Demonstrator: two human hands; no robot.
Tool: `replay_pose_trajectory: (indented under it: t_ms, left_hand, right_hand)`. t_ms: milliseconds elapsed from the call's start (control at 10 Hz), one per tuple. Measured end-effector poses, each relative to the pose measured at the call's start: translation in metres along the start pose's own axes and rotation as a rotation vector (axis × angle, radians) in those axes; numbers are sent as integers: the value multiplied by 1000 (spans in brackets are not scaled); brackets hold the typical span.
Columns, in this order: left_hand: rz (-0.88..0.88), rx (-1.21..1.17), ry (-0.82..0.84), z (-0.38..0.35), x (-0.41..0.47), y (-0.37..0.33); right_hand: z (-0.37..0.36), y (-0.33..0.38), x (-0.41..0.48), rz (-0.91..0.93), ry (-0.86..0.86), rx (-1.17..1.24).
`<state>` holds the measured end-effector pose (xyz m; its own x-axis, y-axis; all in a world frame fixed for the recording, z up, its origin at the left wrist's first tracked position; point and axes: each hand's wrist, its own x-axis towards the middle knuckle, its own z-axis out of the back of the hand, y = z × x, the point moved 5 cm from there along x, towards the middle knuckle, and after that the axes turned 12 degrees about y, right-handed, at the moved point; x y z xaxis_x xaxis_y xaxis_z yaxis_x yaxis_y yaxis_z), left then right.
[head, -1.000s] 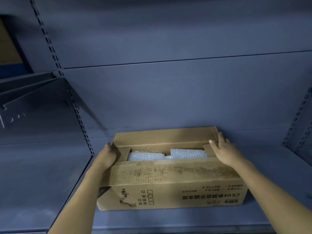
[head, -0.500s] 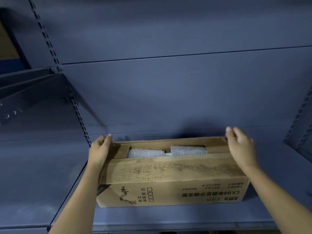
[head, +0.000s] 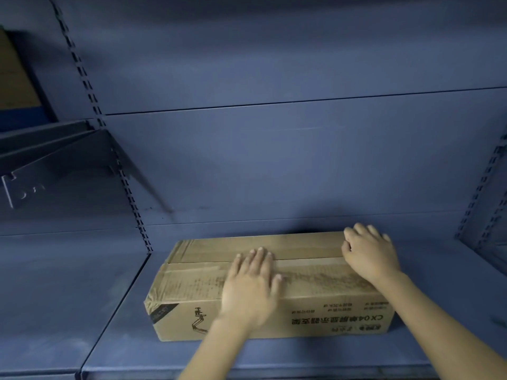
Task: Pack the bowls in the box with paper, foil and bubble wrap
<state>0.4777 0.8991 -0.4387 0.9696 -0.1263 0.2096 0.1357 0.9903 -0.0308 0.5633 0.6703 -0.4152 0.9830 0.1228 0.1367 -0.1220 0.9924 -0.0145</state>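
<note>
Left hand (head: pixel 251 283) flat on closed box (head: pixel 192 282) | right hand (head: pixel 370 256) at far-right flap, grip unclear, blurred

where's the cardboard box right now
In the head view the cardboard box sits closed low and right of centre on the blue shelf, with the left hand flat on its top and the right hand at its far right corner.

We look down on a dark blue metal shelf (head: pixel 274 355) set against a blue back panel (head: pixel 274 165), and a second shelf board (head: pixel 55 297) adjoins it on our left. One long cardboard box (head: pixel 197 281) lies directly on the shelf, lengthwise and close to the back panel. Its top flaps are folded flat and meet along a seam. The print on its near side reads upside down to us
</note>
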Motion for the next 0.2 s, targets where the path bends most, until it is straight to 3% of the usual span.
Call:
replay_pose_trajectory:
  t_ms: [100, 200]
  left_hand:
    - [-25, -14, 32, -1, -2, -14]
    - [-5, -40, -8, -2, -1, -10]
  right_hand:
    - [3, 0, -4, -15, -40, 51]
    - [9, -3, -10, 68, -122, 434]
